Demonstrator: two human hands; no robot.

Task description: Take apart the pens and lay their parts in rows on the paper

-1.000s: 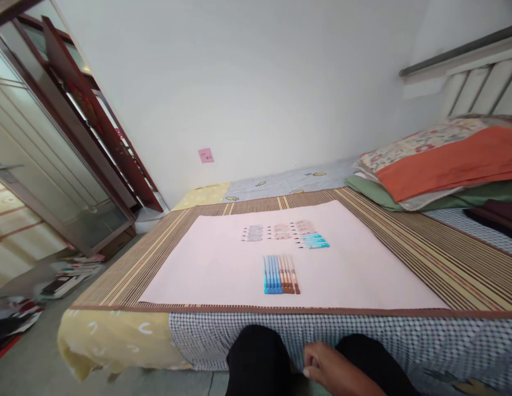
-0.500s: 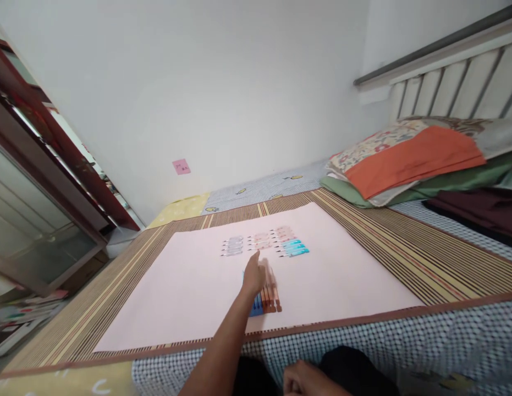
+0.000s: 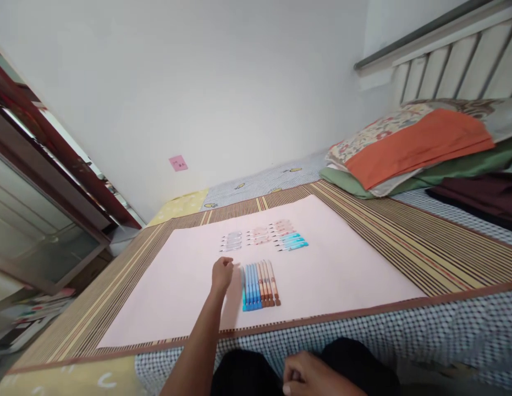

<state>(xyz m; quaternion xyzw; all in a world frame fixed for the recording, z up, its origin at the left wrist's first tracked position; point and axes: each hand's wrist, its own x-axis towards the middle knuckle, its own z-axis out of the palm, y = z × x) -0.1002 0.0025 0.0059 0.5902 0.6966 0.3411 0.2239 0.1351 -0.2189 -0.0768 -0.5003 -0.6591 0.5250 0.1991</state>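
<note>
My left hand (image 3: 223, 273) hovers over the pale pink sheet (image 3: 169, 297), its fingers curled in and no object showing in them. Just right of it lies a row of pens side by side, blue pens (image 3: 252, 283) on the left and brown-and-cream pens (image 3: 269, 280) on the right. Beyond the hand are smaller groups: clear grey pens (image 3: 231, 241), pale pink-patterned pens (image 3: 259, 236), more pink ones (image 3: 284, 226) and turquoise pens (image 3: 292, 242). My right hand (image 3: 303, 374) rests closed on my lap, away from the pens.
The sheet lies on a striped mat (image 3: 354, 225) over a checked bedspread (image 3: 363, 335). Pillows with an orange panel (image 3: 424, 146) and dark folded cloth (image 3: 478, 198) are at the right. A pink note (image 3: 178, 163) is on the wall. A door stands at the left.
My left hand has moved left, off the row of pens, and its pointing finger has folded in. The pens look unmoved; my right hand stays on my lap.
</note>
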